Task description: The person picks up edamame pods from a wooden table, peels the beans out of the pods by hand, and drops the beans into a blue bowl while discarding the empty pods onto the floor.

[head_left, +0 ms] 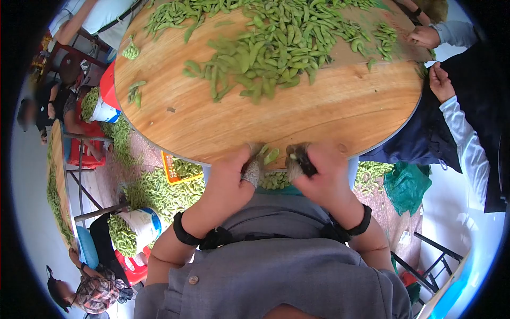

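At the near edge of the round wooden table (212, 125), my left hand (232, 173) has its fingers closed, their tips wrapped in a pale covering. A green soybean pod (271, 156) sticks out from them. My right hand (325, 169) faces it, a short gap apart, with dark coverings on its closed fingers. Something small and pale shows at those fingertips, too small to name. Below and between both hands, more green pods (274, 181) are partly hidden. A large heap of soybean pods (281, 45) lies across the table's far side.
A co-worker's hands (440, 82) are at the table's right edge. On the floor left stand an orange basket (169, 169), a tipped white bucket (142, 228) and loose pods (154, 192). A green bag (408, 187) lies right. Other people sit at left.
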Motion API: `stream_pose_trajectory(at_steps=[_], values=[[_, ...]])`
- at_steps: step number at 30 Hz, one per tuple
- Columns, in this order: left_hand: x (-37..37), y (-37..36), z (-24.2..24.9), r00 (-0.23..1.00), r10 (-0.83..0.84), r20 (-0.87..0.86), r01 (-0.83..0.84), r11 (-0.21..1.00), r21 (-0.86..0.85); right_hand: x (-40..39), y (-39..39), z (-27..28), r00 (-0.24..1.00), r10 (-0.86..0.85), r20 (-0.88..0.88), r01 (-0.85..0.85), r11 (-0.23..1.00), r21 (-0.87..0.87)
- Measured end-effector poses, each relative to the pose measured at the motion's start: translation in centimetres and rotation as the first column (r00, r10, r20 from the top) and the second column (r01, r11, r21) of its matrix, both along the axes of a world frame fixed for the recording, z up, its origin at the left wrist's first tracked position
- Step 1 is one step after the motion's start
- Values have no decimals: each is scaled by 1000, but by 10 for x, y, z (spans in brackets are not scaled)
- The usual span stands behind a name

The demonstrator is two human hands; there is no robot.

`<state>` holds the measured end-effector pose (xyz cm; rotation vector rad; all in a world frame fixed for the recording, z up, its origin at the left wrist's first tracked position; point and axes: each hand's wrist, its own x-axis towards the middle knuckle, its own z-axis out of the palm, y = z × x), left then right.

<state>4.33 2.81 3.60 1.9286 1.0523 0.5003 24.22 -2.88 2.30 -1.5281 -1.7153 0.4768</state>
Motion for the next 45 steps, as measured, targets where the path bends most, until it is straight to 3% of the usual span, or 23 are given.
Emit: stream_pose_trajectory(at_steps=[5,7,8,10,14,16,17,19,22,23,26,27,29,30,32,39,43,45], values=[[12,-8,5,995,39,94,-36,999,-42,-10,-8,-5,995,78,-69,-74,996,49],[12,-10,4,995,16,103,-14,1000,-17,-8,-7,-9,970,74,-232,-105,987,-125],[9,-11,-3,990,1,142,4,999,-37,-8,-8,-6,970,80,-231,-111,986,-123],[5,-12,-6,983,-11,181,22,998,-56,-8,-10,5,745,-161,-647,-288,797,-531],[5,-14,-10,957,-58,283,95,988,-120,-9,-12,3,671,-207,-712,-348,760,-548],[1,-20,-11,944,-51,324,103,984,-145,-11,-10,-7,947,86,-310,-171,951,-259],[-6,-23,-9,969,-38,245,66,992,-107,-11,-12,-12,947,85,-310,-171,950,-262],[-24,-21,-7,987,-11,163,22,998,-67,-11,-13,-18,978,207,-16,-207,970,-125],[-68,-8,-5,930,358,78,-366,924,116,-12,-17,-22,965,259,43,-259,966,-6],[-81,-3,1,916,401,-1,-388,887,251,-12,-19,-22,964,265,38,-265,964,-5],[-117,4,13,794,462,-395,-243,837,491,-13,-23,-19,951,276,141,-264,960,-95],[-115,5,17,787,473,-395,-252,832,495,-12,-23,-17,941,283,188,-263,957,-122],[-100,13,22,755,532,-384,-96,668,738,-14,-21,-16,926,297,233,-269,952,-145],[-89,20,25,751,539,-381,-101,664,741,-14,-20,-16,930,293,222,-268,954,-134],[-60,40,29,880,405,-248,-137,717,684,-16,-20,-16,932,290,217,-269,955,-121],[-3,136,-6,757,502,-419,-244,811,531,-13,-27,-10,926,276,256,-260,961,-98],[-22,154,-15,811,413,-413,-173,845,506,-10,-26,-14,944,297,142,-285,953,-100],[-36,145,-18,919,331,-214,-218,879,424,-12,-21,-8,954,289,82,-282,955,-91]])
